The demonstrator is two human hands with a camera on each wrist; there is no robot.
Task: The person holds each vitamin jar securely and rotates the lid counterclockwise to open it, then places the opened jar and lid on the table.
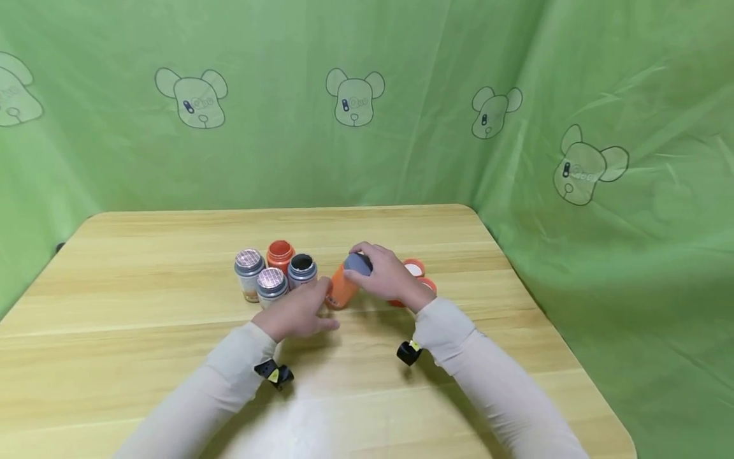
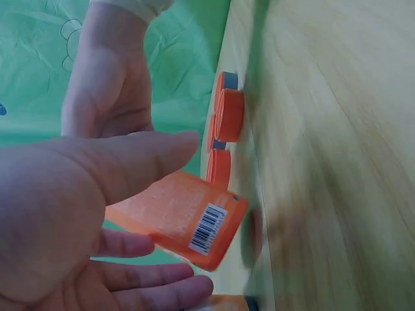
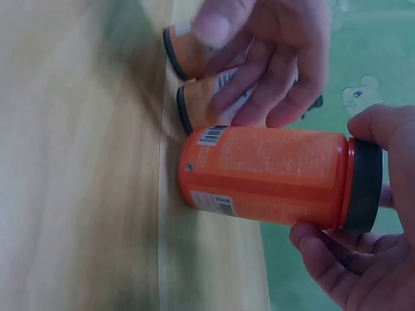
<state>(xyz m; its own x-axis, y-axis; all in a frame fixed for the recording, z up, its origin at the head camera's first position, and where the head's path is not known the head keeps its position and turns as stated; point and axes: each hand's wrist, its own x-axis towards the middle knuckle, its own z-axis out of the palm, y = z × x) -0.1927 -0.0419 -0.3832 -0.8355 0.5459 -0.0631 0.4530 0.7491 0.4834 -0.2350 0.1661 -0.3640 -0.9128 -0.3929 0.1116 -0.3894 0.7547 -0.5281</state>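
Observation:
An orange jar (image 1: 342, 290) with a dark grey lid (image 1: 358, 262) leans in my right hand (image 1: 384, 273), which grips it round the lid. In the right wrist view the thumb and fingers sit at the lid end of the jar (image 3: 272, 172), and its base points toward the table. My left hand (image 1: 298, 312) is beside the jar with fingers loosely extended. The left wrist view shows its thumb and fingers apart near the barcode (image 2: 207, 230); whether they touch the jar I cannot tell.
Left of the hands stand two jars with shiny seals (image 1: 249, 275), a jar with red contents (image 1: 281, 254) and a jar with dark contents (image 1: 302, 271). Several orange and grey lids (image 1: 414, 264) lie behind my right wrist. Green curtains (image 1: 275, 159) surround the wooden table (image 1: 143, 280).

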